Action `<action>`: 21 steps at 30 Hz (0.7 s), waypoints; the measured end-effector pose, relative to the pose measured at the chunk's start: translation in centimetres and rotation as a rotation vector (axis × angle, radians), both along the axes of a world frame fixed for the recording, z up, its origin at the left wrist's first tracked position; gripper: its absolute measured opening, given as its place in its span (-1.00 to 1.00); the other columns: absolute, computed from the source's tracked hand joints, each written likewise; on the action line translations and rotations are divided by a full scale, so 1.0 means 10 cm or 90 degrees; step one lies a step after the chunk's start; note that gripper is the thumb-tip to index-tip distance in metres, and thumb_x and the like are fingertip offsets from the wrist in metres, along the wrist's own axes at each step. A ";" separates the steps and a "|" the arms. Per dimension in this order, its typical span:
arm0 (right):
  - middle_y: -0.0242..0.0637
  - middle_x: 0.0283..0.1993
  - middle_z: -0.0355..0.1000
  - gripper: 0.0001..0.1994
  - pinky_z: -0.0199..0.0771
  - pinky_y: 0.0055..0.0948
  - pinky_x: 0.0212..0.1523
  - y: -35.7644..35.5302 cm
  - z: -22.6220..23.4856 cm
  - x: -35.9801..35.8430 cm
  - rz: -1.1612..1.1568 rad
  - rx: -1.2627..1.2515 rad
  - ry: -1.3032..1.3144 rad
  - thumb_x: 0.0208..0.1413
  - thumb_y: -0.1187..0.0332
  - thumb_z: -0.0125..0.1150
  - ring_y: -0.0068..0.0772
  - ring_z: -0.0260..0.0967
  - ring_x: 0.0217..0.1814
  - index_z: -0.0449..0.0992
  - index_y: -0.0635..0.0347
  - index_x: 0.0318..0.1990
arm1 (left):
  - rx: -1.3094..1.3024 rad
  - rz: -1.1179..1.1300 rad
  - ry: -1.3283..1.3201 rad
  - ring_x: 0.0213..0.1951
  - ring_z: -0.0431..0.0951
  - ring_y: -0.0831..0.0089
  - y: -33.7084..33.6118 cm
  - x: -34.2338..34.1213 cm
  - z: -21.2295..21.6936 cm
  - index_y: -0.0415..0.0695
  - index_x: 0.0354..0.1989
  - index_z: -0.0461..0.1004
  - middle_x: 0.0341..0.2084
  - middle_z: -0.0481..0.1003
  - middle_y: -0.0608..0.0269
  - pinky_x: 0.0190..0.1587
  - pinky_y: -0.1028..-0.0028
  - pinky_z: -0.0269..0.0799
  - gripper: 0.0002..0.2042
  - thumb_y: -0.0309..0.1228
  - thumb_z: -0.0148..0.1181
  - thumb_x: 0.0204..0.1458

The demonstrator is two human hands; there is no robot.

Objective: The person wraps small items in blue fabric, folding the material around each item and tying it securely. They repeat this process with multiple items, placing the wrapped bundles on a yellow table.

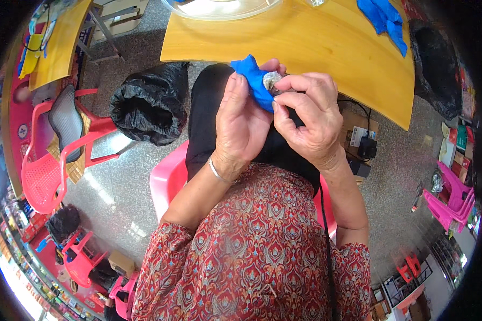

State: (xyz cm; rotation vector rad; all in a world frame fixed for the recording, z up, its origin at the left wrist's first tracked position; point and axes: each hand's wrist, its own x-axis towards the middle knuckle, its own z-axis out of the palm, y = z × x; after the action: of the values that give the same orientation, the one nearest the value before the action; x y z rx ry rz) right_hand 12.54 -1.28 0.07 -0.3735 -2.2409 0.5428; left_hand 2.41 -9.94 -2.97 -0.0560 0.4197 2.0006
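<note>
A small piece of blue cloth point(254, 77) is held up over my lap, in front of the table's near edge. My left hand point(235, 125) is closed around it from the left, thumb along its side and fingertips showing behind. A small whitish-grey lump point(271, 80) rests against the cloth on its right side; its kind is not clear. My right hand point(315, 115) comes in from the right with bent fingers. Its fingertips pinch the cloth's right edge, touching beside the lump.
On the yellow table point(241, 40) stand a clear round basin point(225, 13) and another blue cloth point(383, 21). Black bags point(147, 107) are on the floor either side. A red chair point(43, 174) is at left; boxes and cables point(367, 147) lie below the table.
</note>
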 end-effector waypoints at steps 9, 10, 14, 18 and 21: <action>-0.42 -0.15 0.45 -0.84 0.22 -0.25 -0.05 -0.03 0.10 -0.03 0.024 0.071 -0.021 -0.23 0.45 0.32 -0.32 0.40 -0.12 0.52 0.11 -0.41 | -0.008 0.032 0.084 0.19 0.34 0.11 0.01 -0.03 0.08 -0.14 0.09 0.28 0.10 0.39 -0.04 0.28 0.11 0.21 -0.68 -0.29 0.07 0.24; -0.43 -0.15 0.45 -0.84 0.21 -0.25 -0.04 -0.02 0.08 -0.03 0.031 0.077 -0.025 -0.23 0.44 0.33 -0.33 0.40 -0.13 0.52 0.11 -0.41 | -0.009 0.038 0.086 0.18 0.34 0.11 0.02 -0.03 0.08 -0.14 0.09 0.28 0.09 0.39 -0.04 0.27 0.11 0.22 -0.68 -0.29 0.07 0.24; -0.46 -0.19 0.43 -0.84 0.16 -0.20 -0.01 -0.03 0.07 -0.02 0.030 0.084 -0.052 -0.18 0.40 0.30 -0.37 0.40 -0.17 0.53 0.07 -0.35 | -0.021 0.051 0.100 0.17 0.36 0.13 0.04 -0.02 0.11 -0.13 0.09 0.28 0.07 0.41 -0.01 0.23 0.11 0.27 -0.69 -0.33 0.08 0.23; -0.45 -0.21 0.44 -0.62 0.14 -0.15 -0.01 -0.09 0.09 -0.06 0.022 0.024 -0.060 -0.07 0.34 0.27 -0.34 0.40 -0.16 0.48 0.02 -0.02 | -0.092 0.071 0.135 0.14 0.38 0.21 -0.06 0.00 -0.02 -0.11 0.18 0.23 0.11 0.38 0.03 0.23 0.20 0.29 -0.65 -0.34 0.04 0.26; -0.37 -0.13 0.45 -0.49 0.12 -0.12 0.03 -0.01 0.14 0.01 0.010 -0.046 -0.052 -0.07 0.30 0.31 -0.31 0.38 -0.03 0.43 0.05 0.12 | -0.075 -0.023 0.141 0.29 0.23 0.19 0.02 0.10 0.05 -0.07 0.28 0.16 0.31 0.18 0.04 0.36 0.17 0.08 -0.58 -0.16 -0.20 0.34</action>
State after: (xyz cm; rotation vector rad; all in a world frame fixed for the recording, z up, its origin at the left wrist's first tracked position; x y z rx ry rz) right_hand 12.62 -1.35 1.46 -0.4215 -2.3082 0.6295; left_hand 3.43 -9.78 -2.49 0.1005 0.6755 1.9519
